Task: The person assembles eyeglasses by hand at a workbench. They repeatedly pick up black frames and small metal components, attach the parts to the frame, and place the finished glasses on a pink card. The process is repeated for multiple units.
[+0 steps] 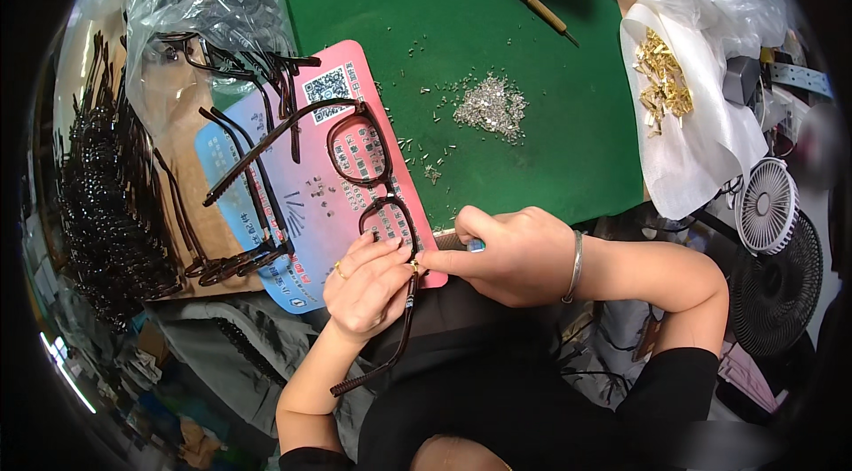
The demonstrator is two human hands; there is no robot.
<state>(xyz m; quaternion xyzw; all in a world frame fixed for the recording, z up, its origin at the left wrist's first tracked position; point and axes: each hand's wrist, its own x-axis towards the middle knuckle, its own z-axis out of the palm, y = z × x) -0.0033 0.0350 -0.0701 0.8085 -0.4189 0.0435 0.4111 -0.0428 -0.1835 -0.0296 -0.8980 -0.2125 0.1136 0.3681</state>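
A dark brown eyeglass frame lies tilted over a pink and blue printed card, one temple stretching up left, the other hanging past the card's lower edge. My left hand, with a ring on one finger, is closed around the frame near its lower hinge. Beside that hinge, a tiny gold-coloured piece shows between the hands. My right hand, bangle on the wrist, has its fingers curled and its index fingertip against the hinge; what it pinches, if anything, is hidden.
A pile of tiny silver screws sits on the green mat. Beyond lies a brass-handled screwdriver. Gold metal parts rest on white wrapping at right. More frames and a stack of dark temples stand left. A white fan is at right.
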